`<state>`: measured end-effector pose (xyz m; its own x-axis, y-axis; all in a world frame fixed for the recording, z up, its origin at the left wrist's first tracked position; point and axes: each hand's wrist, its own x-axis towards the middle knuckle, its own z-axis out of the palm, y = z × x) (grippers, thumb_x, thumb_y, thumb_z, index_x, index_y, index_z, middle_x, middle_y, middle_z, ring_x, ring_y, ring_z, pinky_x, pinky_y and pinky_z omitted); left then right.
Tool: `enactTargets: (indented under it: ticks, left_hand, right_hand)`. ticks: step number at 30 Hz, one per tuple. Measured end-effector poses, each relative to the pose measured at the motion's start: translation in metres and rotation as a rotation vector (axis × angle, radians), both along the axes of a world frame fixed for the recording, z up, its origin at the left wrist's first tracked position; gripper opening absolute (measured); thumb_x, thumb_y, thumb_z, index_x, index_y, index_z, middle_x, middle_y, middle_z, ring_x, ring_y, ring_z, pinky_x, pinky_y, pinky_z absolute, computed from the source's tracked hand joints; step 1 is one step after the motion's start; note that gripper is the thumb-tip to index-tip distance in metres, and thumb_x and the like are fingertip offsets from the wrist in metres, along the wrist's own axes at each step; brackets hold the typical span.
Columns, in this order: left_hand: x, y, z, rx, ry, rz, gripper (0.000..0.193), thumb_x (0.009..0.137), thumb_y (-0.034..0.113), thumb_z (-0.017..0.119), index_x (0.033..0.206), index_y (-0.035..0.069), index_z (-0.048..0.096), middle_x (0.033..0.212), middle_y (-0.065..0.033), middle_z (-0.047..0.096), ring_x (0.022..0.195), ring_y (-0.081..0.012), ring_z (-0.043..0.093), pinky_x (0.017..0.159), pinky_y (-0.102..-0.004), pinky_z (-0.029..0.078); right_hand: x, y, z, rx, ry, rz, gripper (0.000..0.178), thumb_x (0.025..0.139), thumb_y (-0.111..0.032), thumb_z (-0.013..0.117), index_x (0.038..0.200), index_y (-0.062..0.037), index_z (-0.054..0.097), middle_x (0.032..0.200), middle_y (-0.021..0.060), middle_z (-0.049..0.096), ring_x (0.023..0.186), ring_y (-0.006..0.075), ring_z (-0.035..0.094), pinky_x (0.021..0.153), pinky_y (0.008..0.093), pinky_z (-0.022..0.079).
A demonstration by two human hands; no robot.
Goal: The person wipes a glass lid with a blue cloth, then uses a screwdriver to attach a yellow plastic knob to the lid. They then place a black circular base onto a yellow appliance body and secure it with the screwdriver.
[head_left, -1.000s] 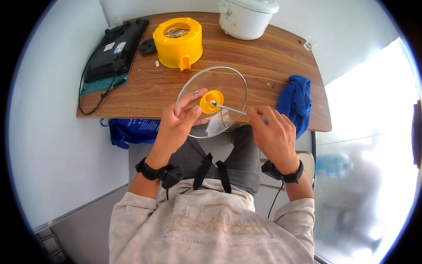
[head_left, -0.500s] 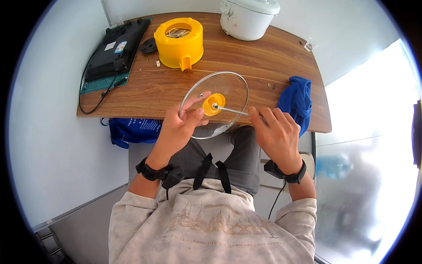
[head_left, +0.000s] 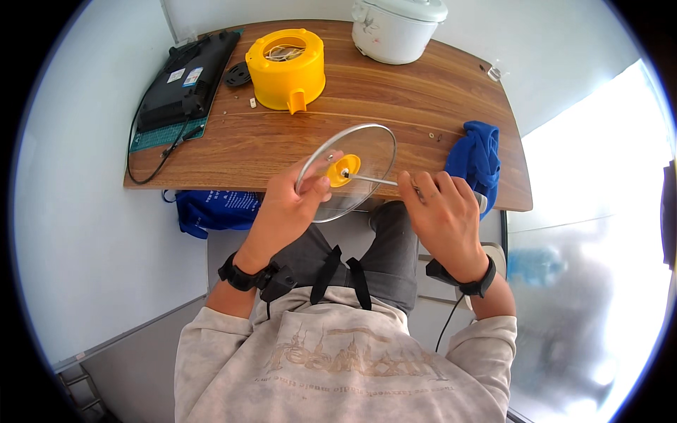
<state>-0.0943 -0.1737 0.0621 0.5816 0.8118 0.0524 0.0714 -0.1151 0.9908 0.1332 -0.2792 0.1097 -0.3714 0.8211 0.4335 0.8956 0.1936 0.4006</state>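
Note:
A round glass lid (head_left: 367,151) with a metal rim is held tilted above the table's near edge. My left hand (head_left: 293,201) grips its left side, thumb on the near face and fingers behind the glass. At the lid's middle sits a yellow knob (head_left: 343,170), partly seen through the glass. My right hand (head_left: 443,218) is closed around a screwdriver (head_left: 374,180), whose handle is mostly hidden in the fist. The screwdriver's tip meets the centre of the knob, where the screw is too small to make out.
On the wooden table (head_left: 395,99) stand a yellow appliance base (head_left: 285,77) with wires inside and a white pot (head_left: 395,35). A black flat appliance (head_left: 183,81) lies on a green mat (head_left: 151,137) at left. A blue cloth (head_left: 476,162) hangs over the right edge.
The lid has turned and tilted more edge-on, its left rim shifting right. My right hand keeps the screwdriver at the knob, with the wrist and forearm slightly farther right.

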Motion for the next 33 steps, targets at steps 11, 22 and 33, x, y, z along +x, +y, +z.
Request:
enactTargets:
  ticks: [11, 22, 33]
  left_hand:
    - [0.004, -0.011, 0.007, 0.377, 0.287, 0.035, 0.039, 0.097, 0.010, 0.058, 0.135, 0.003, 0.059, 0.115, -0.0134, 0.072, 0.084, -0.0159, 0.067, 0.079, -0.0278, 0.053]
    - [-0.005, -0.009, 0.009, 0.269, 0.287, -0.004, 0.040, 0.095, 0.010, 0.057, 0.134, 0.006, 0.063, 0.099, -0.0116, 0.074, 0.071, -0.0133, 0.065, 0.072, -0.0259, 0.052]
    - [-0.008, -0.005, 0.005, 0.246, 0.155, 0.074, 0.042, 0.097, 0.007, 0.055, 0.138, 0.002, 0.059, 0.124, -0.0088, 0.072, 0.078, -0.0108, 0.065, 0.075, -0.0239, 0.053]
  right_hand:
    - [-0.011, 0.000, 0.013, -0.058, -0.081, 0.004, 0.012, 0.070, -0.010, 0.068, 0.081, -0.0055, 0.068, 0.076, 0.0021, 0.054, 0.077, 0.0174, 0.058, 0.068, 0.0297, 0.045]
    - [-0.007, -0.001, -0.007, -0.166, 0.184, 0.015, 0.011, 0.068, -0.009, 0.069, 0.079, -0.0078, 0.067, 0.074, 0.0028, 0.054, 0.070, 0.0195, 0.060, 0.063, 0.0337, 0.049]
    - [-0.020, -0.003, -0.056, -0.234, 0.862, -0.066, 0.007, 0.079, -0.002, 0.066, 0.083, -0.0078, 0.066, 0.072, 0.0085, 0.062, 0.065, 0.0317, 0.065, 0.056, 0.0421, 0.052]
